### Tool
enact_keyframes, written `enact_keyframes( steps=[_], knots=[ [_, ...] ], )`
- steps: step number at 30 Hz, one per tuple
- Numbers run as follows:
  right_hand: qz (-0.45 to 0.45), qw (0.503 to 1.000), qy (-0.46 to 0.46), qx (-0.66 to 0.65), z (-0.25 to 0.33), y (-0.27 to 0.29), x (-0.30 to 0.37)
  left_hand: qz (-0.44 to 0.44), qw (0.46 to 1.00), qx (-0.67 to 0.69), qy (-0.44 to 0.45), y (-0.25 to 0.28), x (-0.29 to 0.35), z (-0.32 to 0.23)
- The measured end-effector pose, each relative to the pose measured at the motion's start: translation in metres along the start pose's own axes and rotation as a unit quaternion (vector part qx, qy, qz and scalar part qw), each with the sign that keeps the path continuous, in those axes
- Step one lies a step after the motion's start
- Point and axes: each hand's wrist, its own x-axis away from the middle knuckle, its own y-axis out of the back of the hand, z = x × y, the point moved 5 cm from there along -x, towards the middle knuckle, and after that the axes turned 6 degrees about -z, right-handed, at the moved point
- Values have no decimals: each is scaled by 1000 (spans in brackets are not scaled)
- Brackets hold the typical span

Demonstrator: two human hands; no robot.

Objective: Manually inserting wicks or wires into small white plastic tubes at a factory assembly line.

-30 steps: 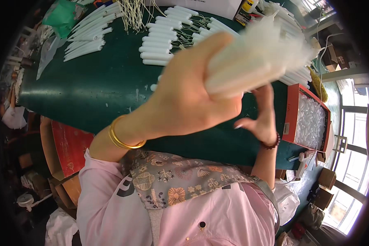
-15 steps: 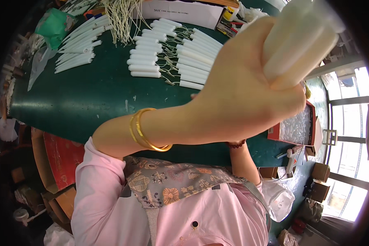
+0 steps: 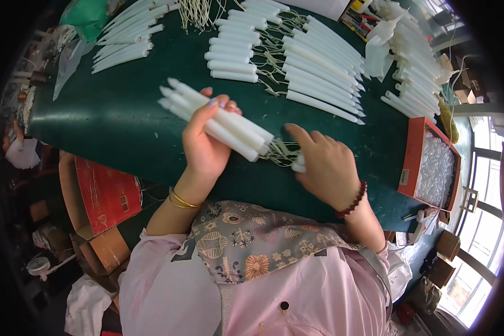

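Dark green worktop fills the middle. Leftmost is a green bag; next, the left hand wraps a bundle of white tapered sticks above the worktop; thin cords reach the right hand, its grip unclear; then a red box.

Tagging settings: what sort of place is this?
Likely an assembly workshop: rows of white candle-shaped sticks on a green worktable, a bundle of pale strands, and a red box of clear pieces.
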Motion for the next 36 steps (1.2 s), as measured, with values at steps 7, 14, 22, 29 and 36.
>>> enact_keyframes(
  steps=[7, 14, 22, 29, 36],
  knots=[
    [-58, 997, 51, 7, 6, -11, -4, -90, 950, -203, -221, 56, 14, -76],
    [-48, 997, 1, -67, -14, -20, 22, 127, 517, -736, -418, 8, 27, -88],
    [-110, 993, 24, -27, 0, -24, 33, 338, 386, -818, -258, -18, 14, -46],
    [-183, 983, 12, -21, 3, -26, 33, 388, 366, -820, -206, -35, 7, -52],
    [-198, 972, 23, -125, -14, -19, 20, 378, 402, -810, -197, -24, 11, -44]
  ],
)
